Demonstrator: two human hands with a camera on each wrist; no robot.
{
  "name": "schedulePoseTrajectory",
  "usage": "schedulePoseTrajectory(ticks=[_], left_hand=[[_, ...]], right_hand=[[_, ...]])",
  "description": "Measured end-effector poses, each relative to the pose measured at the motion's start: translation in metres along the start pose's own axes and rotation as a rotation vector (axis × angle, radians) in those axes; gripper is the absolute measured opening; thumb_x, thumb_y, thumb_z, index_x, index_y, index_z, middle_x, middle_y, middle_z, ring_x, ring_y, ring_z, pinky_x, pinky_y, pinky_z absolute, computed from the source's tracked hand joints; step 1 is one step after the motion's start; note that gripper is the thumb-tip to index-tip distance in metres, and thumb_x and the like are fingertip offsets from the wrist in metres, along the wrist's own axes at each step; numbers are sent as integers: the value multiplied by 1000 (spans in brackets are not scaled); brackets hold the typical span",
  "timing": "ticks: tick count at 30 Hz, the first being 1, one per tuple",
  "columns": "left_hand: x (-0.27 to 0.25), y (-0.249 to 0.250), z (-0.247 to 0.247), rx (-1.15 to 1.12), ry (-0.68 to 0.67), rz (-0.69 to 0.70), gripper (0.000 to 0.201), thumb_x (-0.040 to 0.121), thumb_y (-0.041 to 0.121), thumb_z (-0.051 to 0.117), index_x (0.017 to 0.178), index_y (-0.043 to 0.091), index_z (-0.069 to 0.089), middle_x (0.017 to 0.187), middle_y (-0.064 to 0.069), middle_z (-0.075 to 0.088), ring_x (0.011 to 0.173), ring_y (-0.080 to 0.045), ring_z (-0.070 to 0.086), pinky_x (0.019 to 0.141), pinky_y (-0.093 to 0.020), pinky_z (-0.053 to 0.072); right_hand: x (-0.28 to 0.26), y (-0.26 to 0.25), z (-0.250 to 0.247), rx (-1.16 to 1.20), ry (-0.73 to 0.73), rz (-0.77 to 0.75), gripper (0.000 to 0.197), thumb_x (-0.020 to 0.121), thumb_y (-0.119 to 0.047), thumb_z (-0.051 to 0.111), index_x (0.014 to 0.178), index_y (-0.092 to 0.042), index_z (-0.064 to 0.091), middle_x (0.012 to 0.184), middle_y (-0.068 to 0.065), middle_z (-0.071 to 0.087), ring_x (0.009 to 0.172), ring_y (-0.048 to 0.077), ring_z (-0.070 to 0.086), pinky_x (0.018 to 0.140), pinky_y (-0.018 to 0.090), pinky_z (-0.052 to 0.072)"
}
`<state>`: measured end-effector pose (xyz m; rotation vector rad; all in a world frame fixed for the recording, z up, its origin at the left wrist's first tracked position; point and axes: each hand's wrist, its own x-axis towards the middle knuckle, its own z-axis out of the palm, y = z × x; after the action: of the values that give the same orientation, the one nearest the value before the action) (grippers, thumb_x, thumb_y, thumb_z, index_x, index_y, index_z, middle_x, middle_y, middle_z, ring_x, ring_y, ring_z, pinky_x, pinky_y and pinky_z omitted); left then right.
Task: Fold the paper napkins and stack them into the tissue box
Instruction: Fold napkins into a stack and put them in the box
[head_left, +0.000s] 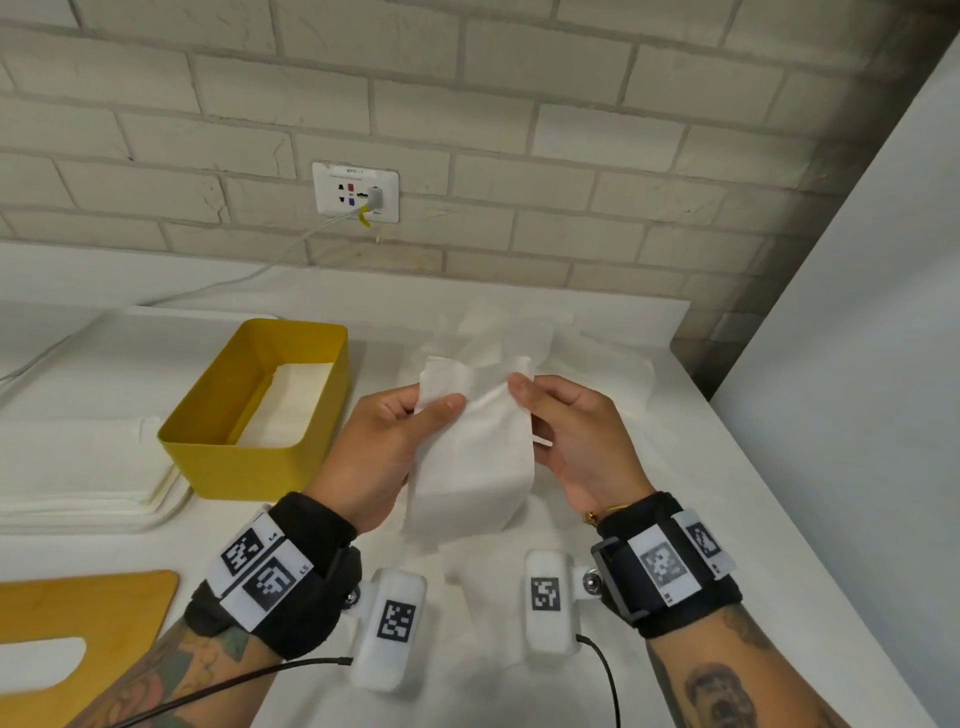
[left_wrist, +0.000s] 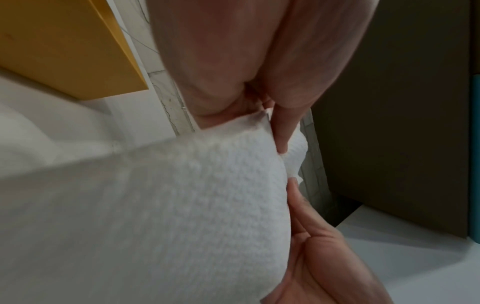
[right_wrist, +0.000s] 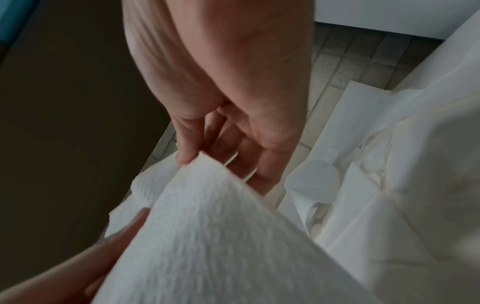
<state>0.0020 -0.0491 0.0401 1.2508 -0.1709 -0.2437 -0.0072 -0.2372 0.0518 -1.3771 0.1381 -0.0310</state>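
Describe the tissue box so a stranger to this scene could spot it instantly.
Start at the white counter under the brick wall. Left of the two hands holding a napkin stands the tissue box, an open-topped rectangular tub with rounded corners. It is the only bright yellow thing there; the tan wooden lid nearer the camera lies flat, and the napkin stack beside it is white.

The napkin (head_left: 470, 457) is white paper with a fine embossed, pebbled texture and a matt finish. The tissue box (head_left: 244, 462) has smooth yellow walls with a slight sheen, and its lid (head_left: 78, 618) shows a flat, wood-like yellow-brown face. The table (head_left: 701, 519) is smooth matt white; the wall (head_left: 519, 104) is rough pale brick.
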Motion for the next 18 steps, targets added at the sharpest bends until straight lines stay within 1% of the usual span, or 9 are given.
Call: schedulePoseTrajectory(ticks=[3, 7, 9, 10, 11, 13, 15, 17, 18], left_hand=[[0, -2, 1, 21, 5, -5, 23, 91, 19, 66, 107, 5, 75, 106, -15, 78, 90, -25, 75, 68, -27, 60], [0, 0, 3, 16, -9, 9, 30, 89, 20, 66, 111, 2, 74, 108, -15, 78, 93, -26, 75, 72, -29, 61], [1, 2, 7, 12, 10, 49, 25, 93, 16, 64, 111, 2, 74, 108, -15, 77, 95, -26, 75, 78, -31, 62], [2, 4, 9, 14, 31, 76, 21, 95, 14, 63, 109, 3, 75, 107, -14, 78, 94, -25, 75, 79, -31, 61], [3, 6, 11, 8, 57, 102, 18, 96, 12, 63, 106, 4, 75, 104, -12, 79, 92, -23, 75, 78, -31, 61], [5, 13, 11, -28, 101, 137, 15, 95, 13, 63, 104, 7, 75, 101, -9, 79, 89, -22, 76, 73, -30, 61], [8, 20, 7, -65, 93, 138, 22, 91, 18, 66, 109, 7, 73, 106, -10, 79, 95, -25, 76, 74, -32, 62], [7, 24, 5, -76, 41, 102, 34, 88, 22, 67, 118, 6, 70, 115, -11, 76, 103, -27, 75, 80, -34, 63], [5, 24, 6, -73, 9, 69, 37, 88, 22, 66, 121, 6, 69, 118, -12, 75, 105, -28, 74, 82, -36, 63]], right_hand=[[-2, -1, 1, -6, 5, 0, 27, 95, -32, 69, 100, -6, 74, 91, 7, 75, 80, 20, 72, 67, 32, 57], [0, -3, 5, -64, 45, -113, 27, 93, -26, 72, 99, 1, 73, 92, 19, 71, 82, 23, 71, 66, 30, 58], [1, -4, 8, -24, 76, -112, 35, 94, -35, 70, 97, -1, 73, 99, 26, 72, 81, 27, 69, 68, 34, 56], [1, -2, 9, -17, 67, -96, 41, 91, -40, 71, 99, 0, 72, 104, 30, 69, 81, 29, 67, 70, 36, 55], [0, 1, 9, -18, 33, -74, 42, 88, -40, 75, 104, -1, 71, 105, 30, 69, 84, 30, 67, 74, 39, 55], [-7, 10, 8, -69, -86, -28, 35, 84, -26, 78, 112, -5, 72, 107, 17, 76, 97, 31, 73, 87, 43, 59], [-15, 18, 7, -126, -170, -7, 33, 82, -21, 79, 110, -4, 74, 108, 13, 77, 104, 31, 73, 97, 49, 57], [-18, 20, 3, -119, -182, -26, 36, 78, -24, 79, 107, -2, 75, 107, 14, 77, 103, 30, 74, 98, 47, 56], [-18, 18, 3, -118, -184, -27, 34, 80, -22, 78, 107, -1, 75, 108, 14, 77, 102, 29, 74, 96, 45, 57]])
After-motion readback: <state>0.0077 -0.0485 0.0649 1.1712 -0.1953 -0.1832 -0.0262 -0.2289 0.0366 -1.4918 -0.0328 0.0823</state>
